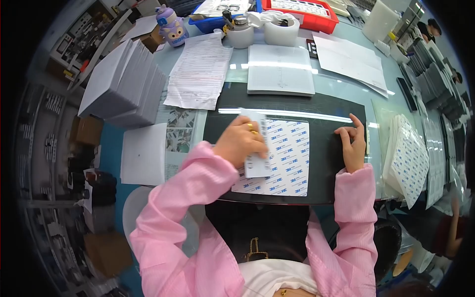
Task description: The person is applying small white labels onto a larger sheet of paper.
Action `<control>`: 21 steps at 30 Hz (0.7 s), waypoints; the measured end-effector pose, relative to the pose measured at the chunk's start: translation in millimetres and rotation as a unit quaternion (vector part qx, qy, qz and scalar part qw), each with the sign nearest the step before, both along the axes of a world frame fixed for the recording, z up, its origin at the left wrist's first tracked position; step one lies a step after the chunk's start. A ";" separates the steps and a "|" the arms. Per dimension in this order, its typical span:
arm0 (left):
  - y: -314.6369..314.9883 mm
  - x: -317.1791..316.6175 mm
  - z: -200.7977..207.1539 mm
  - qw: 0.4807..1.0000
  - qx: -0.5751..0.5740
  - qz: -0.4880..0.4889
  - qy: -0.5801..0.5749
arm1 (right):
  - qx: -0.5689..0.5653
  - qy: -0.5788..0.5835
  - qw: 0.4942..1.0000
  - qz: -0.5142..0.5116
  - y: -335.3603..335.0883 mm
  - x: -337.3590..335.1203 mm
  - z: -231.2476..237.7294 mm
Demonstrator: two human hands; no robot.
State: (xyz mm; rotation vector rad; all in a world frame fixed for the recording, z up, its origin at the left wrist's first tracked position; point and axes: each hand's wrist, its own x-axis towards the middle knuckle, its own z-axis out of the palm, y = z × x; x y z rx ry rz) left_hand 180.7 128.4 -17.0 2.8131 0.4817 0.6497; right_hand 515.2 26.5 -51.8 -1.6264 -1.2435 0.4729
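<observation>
My left hand (239, 142) is closed on a white card (256, 167) with dark printed marks along its edge. The card is slightly smeared by motion and lies over the left part of a white sheet with blue print (291, 163). That sheet rests on a black mat (329, 180) at the table's front edge. My right hand (352, 148) rests on the mat's right side, apart from the sheet. Its index finger stretches forward, the other fingers are loosely bent and spaced, and nothing is in it.
Beyond the mat lies a stack of clear sheets (281, 74). Tall stacks of white sheets (121, 84) stand at left, beside a printed paper (200, 74). More blue-printed sheets (408, 158) lie at right. White tubs (280, 33), a red tray (329, 19) and a purple bottle (172, 29) line the back.
</observation>
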 end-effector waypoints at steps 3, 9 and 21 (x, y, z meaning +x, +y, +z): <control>0.7 -49.1 9.3 0.999 0.004 0.036 0.022 | -0.001 0.003 1.000 -0.001 -1.2 -4.6 3.3; -20.2 -120.2 22.4 0.992 0.021 0.085 0.087 | 0.013 -0.033 0.999 0.008 0.1 -10.1 3.4; -62.8 -85.9 8.2 1.000 -0.006 0.026 0.009 | -0.004 -0.031 0.999 0.020 -2.8 1.3 -4.8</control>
